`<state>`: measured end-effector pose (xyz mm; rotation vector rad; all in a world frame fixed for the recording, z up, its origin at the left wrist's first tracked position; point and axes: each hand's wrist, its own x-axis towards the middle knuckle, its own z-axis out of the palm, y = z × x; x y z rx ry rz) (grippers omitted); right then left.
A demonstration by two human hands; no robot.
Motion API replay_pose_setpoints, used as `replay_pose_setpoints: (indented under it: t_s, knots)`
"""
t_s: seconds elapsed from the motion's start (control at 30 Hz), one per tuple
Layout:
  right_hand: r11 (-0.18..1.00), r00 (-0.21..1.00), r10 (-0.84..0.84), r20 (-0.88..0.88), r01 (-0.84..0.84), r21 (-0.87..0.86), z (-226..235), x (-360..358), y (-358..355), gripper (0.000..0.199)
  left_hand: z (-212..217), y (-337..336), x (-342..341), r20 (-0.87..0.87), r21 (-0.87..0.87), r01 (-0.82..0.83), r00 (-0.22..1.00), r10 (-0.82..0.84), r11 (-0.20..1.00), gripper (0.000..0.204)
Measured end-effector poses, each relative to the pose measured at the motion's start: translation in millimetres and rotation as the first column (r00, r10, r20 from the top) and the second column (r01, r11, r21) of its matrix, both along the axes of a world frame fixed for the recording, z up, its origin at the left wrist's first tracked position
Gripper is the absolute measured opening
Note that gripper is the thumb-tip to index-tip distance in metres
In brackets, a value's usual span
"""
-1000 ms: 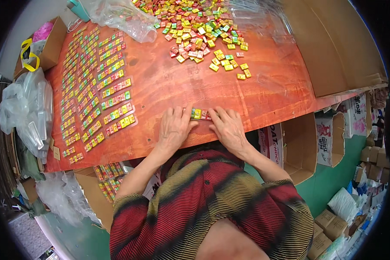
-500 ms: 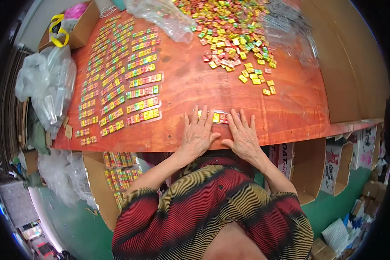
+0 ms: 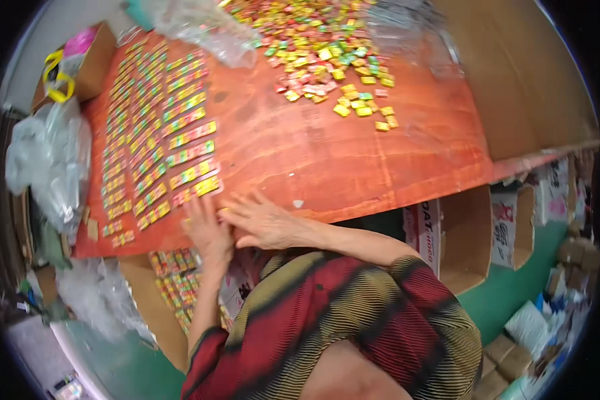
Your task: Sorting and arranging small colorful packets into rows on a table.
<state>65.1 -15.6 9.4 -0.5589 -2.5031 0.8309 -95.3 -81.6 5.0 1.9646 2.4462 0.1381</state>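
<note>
Both hands are at the red table's near edge, at the bottom of the rows of candy-sized packets. My left hand (image 3: 209,231) has its fingers stretched forward, just below the nearest row (image 3: 198,191) of red and yellow packets. Beside it on the right, my right hand (image 3: 265,222) lies low over the tabletop with fingers spread, its fingertips close to the left hand. Motion blurs both hands. A bit of yellow shows by the right fingertips; whatever lies beneath the hands is hidden.
A large heap of loose small packets (image 3: 327,53) covers the far middle of the red table (image 3: 340,167). Clear plastic bags (image 3: 203,30) lie at the back. An open carton (image 3: 170,327) with packed rows stands below the table's left edge; another carton (image 3: 470,233) is at right.
Both hands have slid left along the near edge, from the table's middle to the rows. The short packet strip no longer shows where it lay. The view has shifted too.
</note>
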Motion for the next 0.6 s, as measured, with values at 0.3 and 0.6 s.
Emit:
replay_pose_setpoints:
  t_s: [0.3,0.6]
  knots:
    - [0.401,0.466,-0.884,-0.033,0.793,0.459,7.8,175.9,58.3,0.042,-5.3,-5.3,-47.0,-0.047,0.097,0.01,0.999,-0.006,0.995,0.053]
    - [0.333,0.296,-0.943,0.154,0.805,0.491,-8.9,219.9,35.2,0.05,11.8,41.6,86.3,0.239,0.276,0.426,0.838,-0.49,0.862,0.05]
